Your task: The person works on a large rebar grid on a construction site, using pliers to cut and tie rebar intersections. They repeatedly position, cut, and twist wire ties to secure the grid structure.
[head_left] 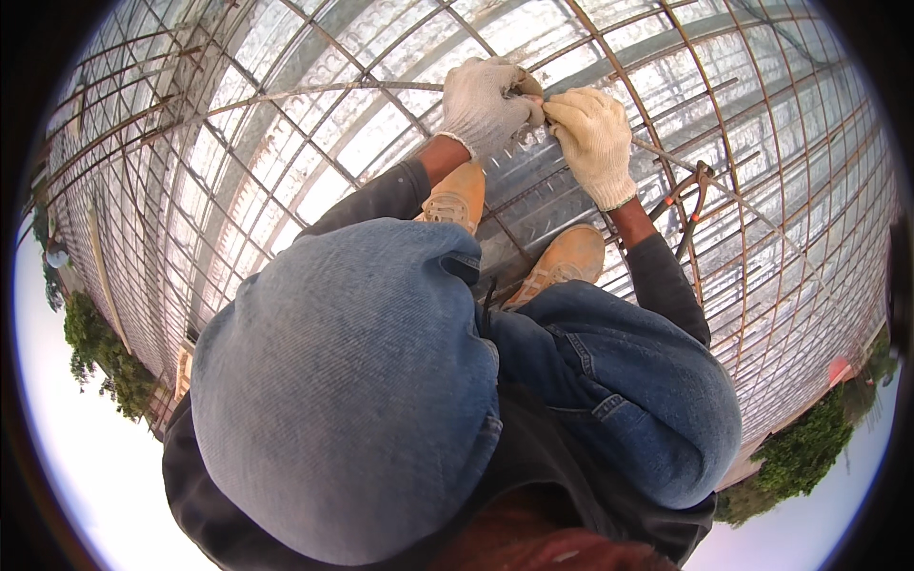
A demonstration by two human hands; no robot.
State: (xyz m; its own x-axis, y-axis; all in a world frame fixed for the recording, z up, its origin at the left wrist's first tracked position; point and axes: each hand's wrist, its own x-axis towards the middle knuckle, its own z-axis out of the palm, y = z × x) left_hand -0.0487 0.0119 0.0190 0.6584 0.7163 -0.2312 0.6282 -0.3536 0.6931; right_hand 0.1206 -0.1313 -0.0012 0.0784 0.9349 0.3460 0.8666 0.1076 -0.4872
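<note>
Both my hands, in pale knitted work gloves, meet over a rebar grid, with their fingertips almost touching. My left hand point(486, 107) is closed, its thumb and fingers pinched together beside a long steel bar point(381, 86) that passes under the gloves. My right hand point(592, 143) is closed too, its fingertips pressed together close to the left ones. Whatever lies between the fingers is too small and hidden to name. Right of my right wrist, pincers point(703, 173) with red-and-black handles rest on the rebar mesh point(728, 143).
Ribbed shiny metal decking point(333, 181) lies beneath the mesh. My tan boots, the left point(455, 202) and right point(568, 259), are planted below my hands, and my bent knees in jeans point(343, 381) fill the lower middle. Trees point(804, 452) stand beyond the deck's edge.
</note>
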